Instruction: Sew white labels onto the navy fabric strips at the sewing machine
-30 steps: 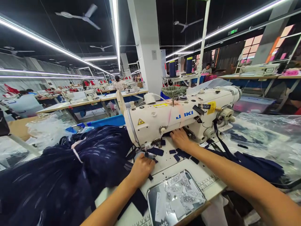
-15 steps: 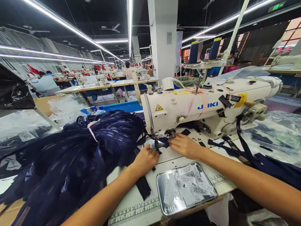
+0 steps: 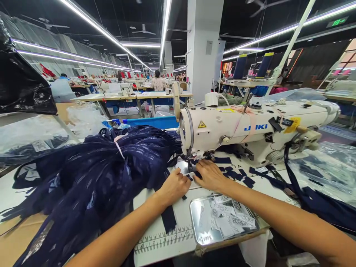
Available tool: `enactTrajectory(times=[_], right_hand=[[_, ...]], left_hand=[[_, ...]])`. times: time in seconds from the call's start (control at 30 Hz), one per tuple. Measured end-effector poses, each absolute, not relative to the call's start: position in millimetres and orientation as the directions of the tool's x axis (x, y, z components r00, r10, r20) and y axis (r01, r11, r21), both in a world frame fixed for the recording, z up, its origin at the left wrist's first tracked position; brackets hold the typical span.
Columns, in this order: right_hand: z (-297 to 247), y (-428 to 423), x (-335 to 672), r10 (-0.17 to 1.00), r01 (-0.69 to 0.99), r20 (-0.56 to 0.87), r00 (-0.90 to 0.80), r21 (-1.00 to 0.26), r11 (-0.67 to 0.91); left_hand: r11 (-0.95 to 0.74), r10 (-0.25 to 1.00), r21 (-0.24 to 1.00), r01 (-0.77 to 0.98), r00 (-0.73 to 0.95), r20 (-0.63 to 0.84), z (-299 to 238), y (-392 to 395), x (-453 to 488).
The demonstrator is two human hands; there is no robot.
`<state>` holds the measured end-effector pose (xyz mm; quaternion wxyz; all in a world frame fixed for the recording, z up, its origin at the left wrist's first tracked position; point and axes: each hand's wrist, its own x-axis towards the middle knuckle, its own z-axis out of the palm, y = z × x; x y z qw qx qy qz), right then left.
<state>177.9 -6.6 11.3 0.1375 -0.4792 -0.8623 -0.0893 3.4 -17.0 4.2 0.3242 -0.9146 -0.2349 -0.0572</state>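
A white JUKI sewing machine point(image 3: 250, 128) stands on the table. My left hand point(image 3: 174, 187) rests by its needle with fingers curled down on a dark navy fabric strip point(image 3: 168, 217). My right hand point(image 3: 209, 174) lies just right of it under the machine head, fingers pressed down on a small navy piece at the presser foot point(image 3: 190, 167). The two hands almost touch. What the fingertips pinch is hidden.
A big heap of navy garments point(image 3: 89, 178) fills the left of the table. A metal tray of white labels point(image 3: 222, 220) sits at the front edge. Small navy patches point(image 3: 236, 173) lie under the machine arm. Plastic sheeting point(image 3: 325, 168) lies at right. Other people work at far tables.
My right hand has come from under the machine arm leftward to the needle, beside my left hand. The view has shifted so the machine sits further right.
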Motion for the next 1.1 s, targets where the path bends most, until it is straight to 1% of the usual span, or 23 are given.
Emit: enactTrajectory(times=[0.13, 0.23, 0.3, 0.43, 0.5, 0.57, 0.67, 0.8, 1.0, 1.1], right_hand=[[11, -5, 177, 0.797, 0.837, 0.280, -0.535, 0.048, 0.545], [11, -2, 183, 0.796, 0.827, 0.270, -0.541, 0.002, 0.562], [10, 1, 186, 0.808, 0.825, 0.270, -0.524, -0.075, 0.560], [5, 6, 185, 0.839, 0.785, 0.264, -0.476, -0.302, 0.541], [4, 7, 183, 0.855, 0.759, 0.251, -0.454, -0.395, 0.518], [3, 7, 181, 0.872, 0.742, 0.239, -0.428, -0.459, 0.489], [4, 7, 180, 0.886, 0.718, 0.227, -0.405, -0.521, 0.462], [3, 6, 181, 0.881, 0.696, 0.236, -0.410, -0.543, 0.470], [0, 6, 181, 0.872, 0.721, 0.253, -0.419, -0.491, 0.489], [1, 6, 182, 0.868, 0.712, 0.254, -0.427, -0.497, 0.496]], left_hand=[[-0.679, 0.375, -0.560, 0.475, 0.880, 0.291, 4, -18, 2], [-0.671, 0.352, -0.560, 0.487, 0.873, 0.337, 4, -17, 3], [-0.663, 0.332, -0.561, 0.496, 0.866, 0.374, 3, -16, 3], [-0.648, 0.301, -0.559, 0.517, 0.849, 0.435, 3, -16, 5], [-0.648, 0.292, -0.553, 0.523, 0.842, 0.455, 2, -15, 6], [-0.651, 0.280, -0.551, 0.522, 0.840, 0.464, 2, -14, 8], [-0.654, 0.276, -0.554, 0.516, 0.844, 0.460, 1, -12, 10], [-0.666, 0.310, -0.550, 0.504, 0.857, 0.411, 1, -10, 12], [-0.696, 0.336, -0.532, 0.482, 0.874, 0.352, 2, -11, 11], [-0.702, 0.351, -0.523, 0.484, 0.874, 0.336, 1, -10, 11]])
